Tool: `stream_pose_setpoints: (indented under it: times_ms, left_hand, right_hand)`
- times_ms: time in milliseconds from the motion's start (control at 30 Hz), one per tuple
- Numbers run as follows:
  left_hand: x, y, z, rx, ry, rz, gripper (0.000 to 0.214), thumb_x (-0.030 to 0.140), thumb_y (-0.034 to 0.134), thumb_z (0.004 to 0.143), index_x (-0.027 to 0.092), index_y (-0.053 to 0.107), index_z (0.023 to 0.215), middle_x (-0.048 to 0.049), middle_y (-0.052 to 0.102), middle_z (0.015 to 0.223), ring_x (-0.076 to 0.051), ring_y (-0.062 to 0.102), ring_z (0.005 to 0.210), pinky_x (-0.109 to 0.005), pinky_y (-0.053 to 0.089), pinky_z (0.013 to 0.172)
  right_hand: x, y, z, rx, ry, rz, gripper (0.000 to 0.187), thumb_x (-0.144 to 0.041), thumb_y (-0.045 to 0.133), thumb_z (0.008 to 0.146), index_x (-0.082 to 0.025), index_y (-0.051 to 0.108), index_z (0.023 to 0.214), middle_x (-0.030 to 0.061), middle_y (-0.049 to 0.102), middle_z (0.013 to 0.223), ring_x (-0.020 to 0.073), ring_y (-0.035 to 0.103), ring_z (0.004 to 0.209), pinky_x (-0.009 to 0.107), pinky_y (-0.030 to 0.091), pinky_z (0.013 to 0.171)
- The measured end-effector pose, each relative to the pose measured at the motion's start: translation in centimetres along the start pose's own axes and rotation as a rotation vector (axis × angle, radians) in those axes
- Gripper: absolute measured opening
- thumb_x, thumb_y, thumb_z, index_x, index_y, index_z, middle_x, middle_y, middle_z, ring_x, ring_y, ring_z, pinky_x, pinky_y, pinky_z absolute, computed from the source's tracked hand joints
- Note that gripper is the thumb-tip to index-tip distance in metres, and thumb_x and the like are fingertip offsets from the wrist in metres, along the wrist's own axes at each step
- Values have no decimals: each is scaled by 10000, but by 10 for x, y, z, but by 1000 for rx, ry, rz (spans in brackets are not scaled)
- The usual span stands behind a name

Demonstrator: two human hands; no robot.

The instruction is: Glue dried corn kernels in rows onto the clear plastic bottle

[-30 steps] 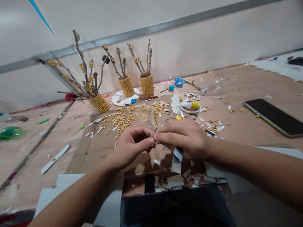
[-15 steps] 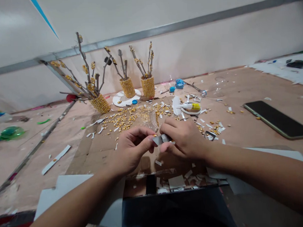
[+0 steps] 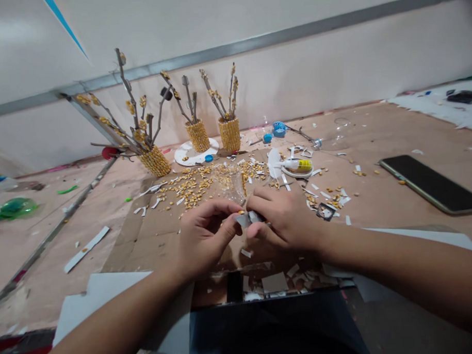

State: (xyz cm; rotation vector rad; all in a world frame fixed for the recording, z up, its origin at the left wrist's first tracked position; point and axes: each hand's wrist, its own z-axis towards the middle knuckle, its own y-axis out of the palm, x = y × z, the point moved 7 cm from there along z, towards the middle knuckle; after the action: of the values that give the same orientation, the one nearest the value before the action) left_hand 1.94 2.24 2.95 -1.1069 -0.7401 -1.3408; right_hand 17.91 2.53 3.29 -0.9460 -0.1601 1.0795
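My right hand (image 3: 286, 216) is closed around a small utility knife, whose grey blade (image 3: 242, 219) points left between my hands. Thumb and index finger of my left hand (image 3: 207, 235) pinch a yellow corn kernel (image 3: 241, 212) right beside the blade. My right palm and fingers hide most of the knife's handle. Just beyond my hands, loose corn kernels (image 3: 195, 188) lie scattered on a cardboard sheet (image 3: 145, 242). A clear plastic bottle piece (image 3: 226, 185) with some kernels on it rests there too.
Three kernel-covered pots (image 3: 230, 136) with twigs stand at the back, one tilted. A glue bottle (image 3: 299, 165) lies on a white ring (image 3: 298, 175). To the right is a phone (image 3: 433, 183); a paper strip (image 3: 87, 249) lies left. White scraps (image 3: 274, 283) litter the near edge.
Both hands keep nearly the same place and grip. The blade has tilted slightly against the kernel, and the view has shifted a little.
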Motion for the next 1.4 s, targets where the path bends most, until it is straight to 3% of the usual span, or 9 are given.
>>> stream_pose_setpoints:
  times_ms: [200, 300, 600, 800, 1100, 1400]
  left_hand:
    - [13, -5, -2, 38, 307, 127, 80, 249, 872, 889, 202, 823, 930, -42, 834, 825, -151, 768, 705, -207, 591, 639]
    - [14, -6, -3, 46, 371, 171, 81, 156, 854, 881, 216, 816, 920, -19, 831, 814, -133, 763, 693, -192, 589, 652]
    - [12, 2, -3, 47, 236, 65, 80, 156, 800, 917, 190, 762, 855, 14, 752, 673, -97, 671, 504, -171, 545, 507]
    - [12, -1, -9, 43, 274, 146, 94, 148, 805, 910, 203, 762, 846, 26, 748, 668, -93, 664, 524, -173, 523, 531]
    - [20, 0, -11, -25, 300, 266, 189, 23, 725, 867, 204, 747, 819, 48, 742, 630, -73, 670, 518, -142, 493, 552]
    - [24, 1, -8, -69, 218, 183, 195, 18, 717, 861, 193, 735, 777, 36, 733, 629, -82, 667, 509, -137, 488, 512]
  right_hand:
    - [0, 7, -2, -63, 19, 58, 761, -736, 182, 1103, -171, 647, 896, 44, 582, 799, 166, 494, 687, 306, 257, 624]
    - [-3, 9, -2, -93, 17, 94, 767, -748, 170, 1096, -169, 636, 908, 43, 580, 806, 162, 501, 695, 301, 258, 620]
    - [-5, 7, -1, -89, 23, 87, 784, -743, 158, 1100, -162, 646, 903, 41, 574, 803, 150, 473, 671, 291, 245, 601]
    - [-9, 8, -1, -91, 6, 15, 805, -756, 170, 1091, -161, 680, 912, 50, 592, 802, 156, 443, 642, 298, 212, 591]
    - [-10, 13, -2, -229, -32, 22, 857, -744, 84, 1089, -161, 694, 937, 66, 620, 805, 166, 438, 643, 320, 191, 602]
    - [-21, -2, 0, -14, -109, -120, 795, -750, 219, 1094, -174, 692, 817, 47, 594, 742, 165, 387, 607, 321, 201, 591]
